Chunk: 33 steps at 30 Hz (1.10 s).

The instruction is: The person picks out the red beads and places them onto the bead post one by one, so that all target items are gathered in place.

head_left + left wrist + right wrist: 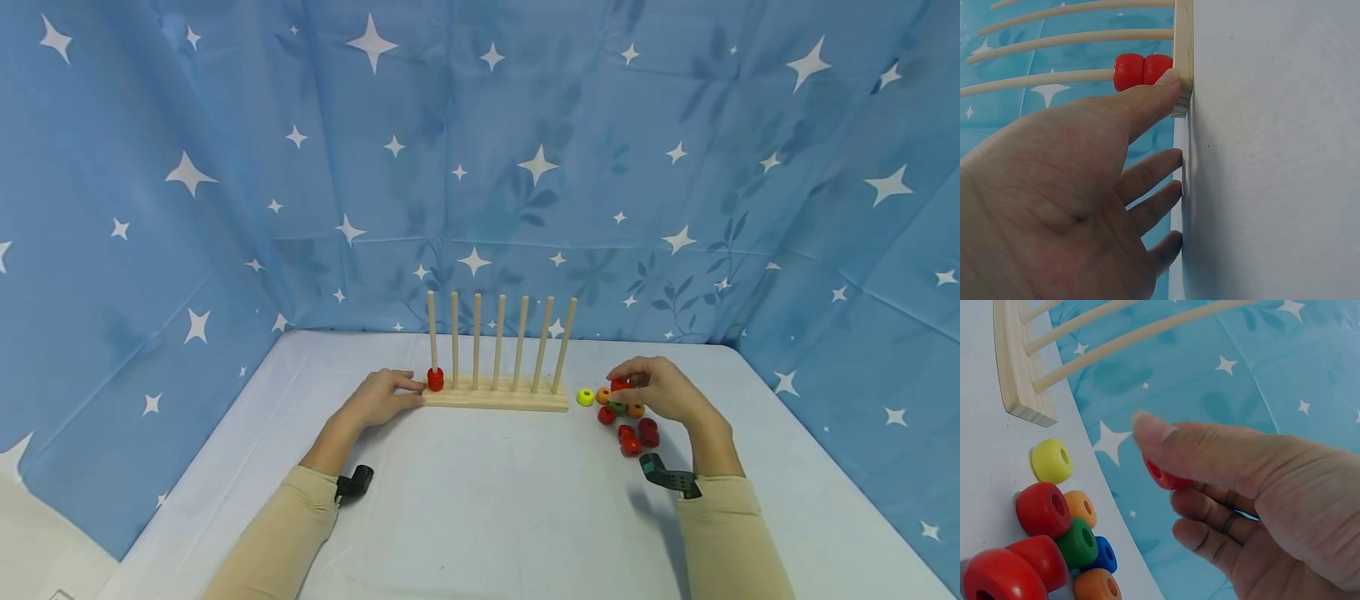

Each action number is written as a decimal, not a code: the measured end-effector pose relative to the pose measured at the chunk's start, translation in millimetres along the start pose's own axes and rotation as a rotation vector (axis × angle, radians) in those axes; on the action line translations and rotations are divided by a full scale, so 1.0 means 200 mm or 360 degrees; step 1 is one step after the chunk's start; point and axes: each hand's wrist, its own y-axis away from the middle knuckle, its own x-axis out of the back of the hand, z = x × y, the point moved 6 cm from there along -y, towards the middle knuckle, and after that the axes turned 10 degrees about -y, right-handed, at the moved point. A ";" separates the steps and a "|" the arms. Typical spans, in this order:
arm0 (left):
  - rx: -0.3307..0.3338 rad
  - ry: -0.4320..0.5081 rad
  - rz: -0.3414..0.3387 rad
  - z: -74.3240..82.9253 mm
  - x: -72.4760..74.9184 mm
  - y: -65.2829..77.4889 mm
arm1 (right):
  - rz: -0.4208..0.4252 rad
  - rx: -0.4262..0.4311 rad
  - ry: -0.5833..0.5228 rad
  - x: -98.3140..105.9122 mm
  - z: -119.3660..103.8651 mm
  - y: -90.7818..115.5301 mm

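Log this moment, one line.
left hand: touches rack; right hand: pinches red bead; leftmost peg: two red beads; loose beads: right of rack

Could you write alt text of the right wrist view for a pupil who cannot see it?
A person's right hand pinches a red bead. Nearby, loose red, orange, green, blue and yellow beads lie on a white surface beside the end of a wooden rack with rods, against a blue star-patterned curtain.

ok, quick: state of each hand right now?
Left hand: thumb touching the end of the rack; can't tell whether it grips.
Right hand: closed, pinching a red bead.
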 end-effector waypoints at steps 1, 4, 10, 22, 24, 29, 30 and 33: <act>0.0003 0.0005 -0.0003 0.00 0.00 0.00 | 0.0010 0.0003 -0.0004 0.00 0.00 0.00; 0.0005 0.0012 -0.0001 -0.01 0.00 0.00 | 0.0037 0.0018 0.0000 0.00 -0.01 0.00; -0.0035 -0.0004 0.0017 0.00 0.00 0.00 | 0.0052 0.0080 -0.0003 0.00 -0.04 0.00; -0.0023 -0.0001 0.0017 -0.01 0.00 0.00 | 0.0035 0.0209 0.0009 -0.01 -0.10 -0.01; -0.0021 -0.0008 0.0018 -0.01 0.00 0.00 | 0.0045 0.0234 0.0010 -0.01 -0.11 -0.02; -0.0017 -0.0011 0.0017 0.00 0.00 0.00 | 0.0075 0.0267 -0.0024 -0.02 -0.13 -0.02; -0.0023 -0.0014 0.0018 0.00 0.00 0.00 | 0.0084 0.0268 -0.0026 -0.02 -0.14 -0.02; -0.0027 -0.0013 0.0019 0.00 0.00 0.00 | 0.0112 0.0262 -0.0019 -0.02 -0.15 -0.03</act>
